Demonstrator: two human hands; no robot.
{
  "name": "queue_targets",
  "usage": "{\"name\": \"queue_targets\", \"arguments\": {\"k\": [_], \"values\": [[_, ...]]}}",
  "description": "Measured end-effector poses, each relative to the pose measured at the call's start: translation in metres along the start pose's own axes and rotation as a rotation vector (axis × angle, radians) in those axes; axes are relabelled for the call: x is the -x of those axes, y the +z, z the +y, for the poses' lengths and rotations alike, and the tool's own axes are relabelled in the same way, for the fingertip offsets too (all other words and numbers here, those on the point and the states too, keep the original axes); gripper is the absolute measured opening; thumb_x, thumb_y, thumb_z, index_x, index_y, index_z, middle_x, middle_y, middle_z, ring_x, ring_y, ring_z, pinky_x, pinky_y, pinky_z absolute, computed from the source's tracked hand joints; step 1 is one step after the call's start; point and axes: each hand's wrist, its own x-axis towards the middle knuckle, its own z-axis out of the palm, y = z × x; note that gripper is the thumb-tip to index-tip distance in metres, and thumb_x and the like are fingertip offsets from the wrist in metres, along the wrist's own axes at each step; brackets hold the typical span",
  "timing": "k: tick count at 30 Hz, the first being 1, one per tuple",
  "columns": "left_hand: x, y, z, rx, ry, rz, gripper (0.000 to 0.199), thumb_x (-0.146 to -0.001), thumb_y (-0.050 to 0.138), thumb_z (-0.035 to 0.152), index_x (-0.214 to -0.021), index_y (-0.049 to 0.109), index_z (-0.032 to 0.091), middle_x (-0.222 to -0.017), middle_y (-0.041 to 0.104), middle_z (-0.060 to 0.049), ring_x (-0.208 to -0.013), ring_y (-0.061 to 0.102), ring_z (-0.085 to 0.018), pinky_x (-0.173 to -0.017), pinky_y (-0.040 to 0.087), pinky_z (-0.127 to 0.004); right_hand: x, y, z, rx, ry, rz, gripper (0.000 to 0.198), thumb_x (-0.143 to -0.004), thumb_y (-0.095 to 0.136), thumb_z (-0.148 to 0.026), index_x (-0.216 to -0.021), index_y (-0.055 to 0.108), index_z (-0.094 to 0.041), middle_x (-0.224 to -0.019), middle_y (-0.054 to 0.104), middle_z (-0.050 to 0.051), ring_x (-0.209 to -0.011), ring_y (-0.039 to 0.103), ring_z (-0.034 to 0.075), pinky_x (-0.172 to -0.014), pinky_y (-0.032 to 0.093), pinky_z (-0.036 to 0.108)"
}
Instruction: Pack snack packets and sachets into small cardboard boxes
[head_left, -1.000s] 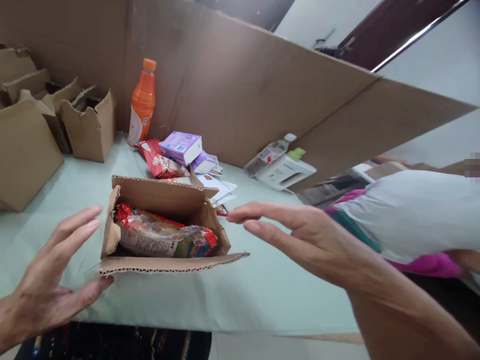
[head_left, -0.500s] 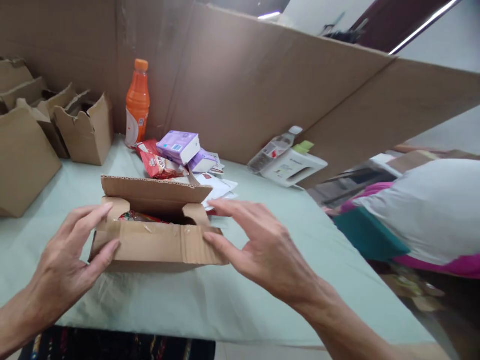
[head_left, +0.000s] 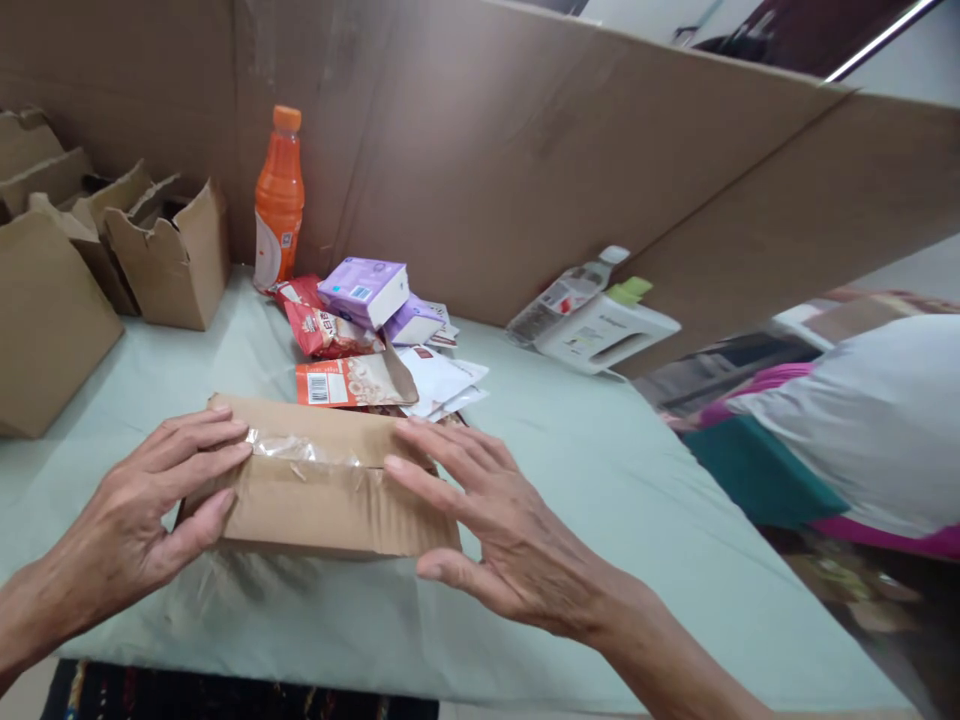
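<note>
A cardboard box [head_left: 315, 505] lies before me with its top flaps folded down, a strip of clear tape crumpled along the seam. My left hand [head_left: 169, 490] rests on the left end, fingers spread over the top and thumb on the near side. On the right end lies my right hand [head_left: 480, 510], its fingers stretched across the flap and its thumb apart near the front corner. Neither hand is closed round anything. The box's contents are hidden. Just behind it are an orange and white packet [head_left: 352, 382] and white paper packets [head_left: 435, 380].
Behind stand an orange drink bottle [head_left: 279, 200], a red snack bag [head_left: 322, 325] and purple tissue packs [head_left: 364, 290]. A clear bottle [head_left: 566, 295] and a white jug [head_left: 607, 330] lean against the cardboard wall [head_left: 487, 150]. Open cartons [head_left: 169, 260] are at left. Another person [head_left: 862, 430] is at right.
The box's raised back flap has been folded down, covering the opening and the contents. Both hands have shifted onto the top. The packet behind the box now shows.
</note>
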Motion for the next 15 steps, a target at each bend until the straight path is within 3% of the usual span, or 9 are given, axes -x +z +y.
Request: {"name": "queue_targets", "arguments": {"k": [4,8,12,15], "values": [[0.0,0.001,-0.006,0.038,-0.018,-0.031,0.037,-0.104,0.055,0.021,-0.14,0.061,0.028,-0.143,0.065,-0.004,-0.144,0.054,-0.024,-0.121,0.048,-0.039,-0.015,0.008,0.014,-0.012,-0.061,-0.016,0.07,-0.099,0.053,-0.07,-0.159,0.047,-0.036,-0.176,0.026,0.01,-0.162,0.022,0.037,-0.126,0.025,0.065],[0.003,-0.004,-0.009,0.028,-0.054,-0.011,0.044,-0.103,0.053,0.021,-0.145,0.058,0.034,-0.144,0.065,-0.001,-0.143,0.056,-0.025,-0.12,0.049,-0.041,-0.03,0.02,0.017,-0.141,-0.085,-0.061,0.069,-0.102,0.047,-0.07,-0.16,0.048,-0.032,-0.176,0.024,0.013,-0.161,0.024,0.034,-0.126,0.029,0.059],[0.013,-0.015,-0.011,0.021,-0.08,-0.038,0.048,-0.101,0.054,0.02,-0.144,0.059,0.04,-0.148,0.064,0.003,-0.14,0.059,-0.026,-0.118,0.051,-0.042,-0.024,0.023,-0.004,-0.158,-0.129,-0.058,0.077,-0.095,0.057,-0.074,-0.159,0.048,-0.033,-0.175,0.025,0.016,-0.161,0.022,0.039,-0.123,0.028,0.065],[0.026,-0.018,-0.006,0.056,-0.141,0.02,0.046,-0.101,0.051,0.022,-0.137,0.064,0.046,-0.145,0.066,0.009,-0.136,0.062,-0.028,-0.118,0.052,-0.049,-0.011,0.02,-0.026,-0.151,-0.142,-0.093,0.078,-0.089,0.068,-0.069,-0.157,0.051,-0.034,-0.174,0.027,0.016,-0.159,0.023,0.041,-0.117,0.035,0.065]]}}
